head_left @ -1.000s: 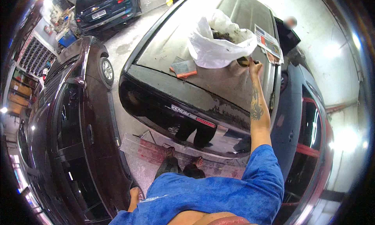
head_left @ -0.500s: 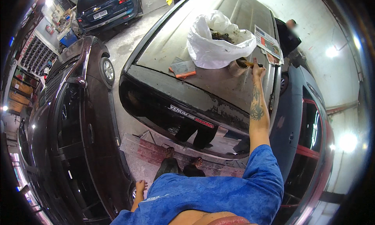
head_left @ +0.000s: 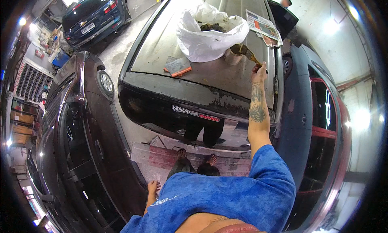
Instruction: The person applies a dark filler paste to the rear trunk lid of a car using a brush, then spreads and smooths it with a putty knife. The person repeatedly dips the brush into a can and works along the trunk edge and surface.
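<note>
My right hand reaches out over the dull roof of a dark car and grips a paintbrush. The brush's bristle end rests in a small tan cup that stands on the roof beside a large white plastic bag with dark contents. My left hand hangs low at my side, next to my blue shirt, with nothing in it and its fingers loosely apart. An orange-edged sanding block lies on the roof left of the cup.
Newspaper sheets lie on the roof at the far right. A dark maroon car stands close on my left and a blue-grey car on my right. I stand on a reddish step. A blue car is parked further off.
My right hand has drawn back a little from the cup with the brush, its bristles still in the cup. The view has shifted slightly; my left hand has come into sight at my side.
</note>
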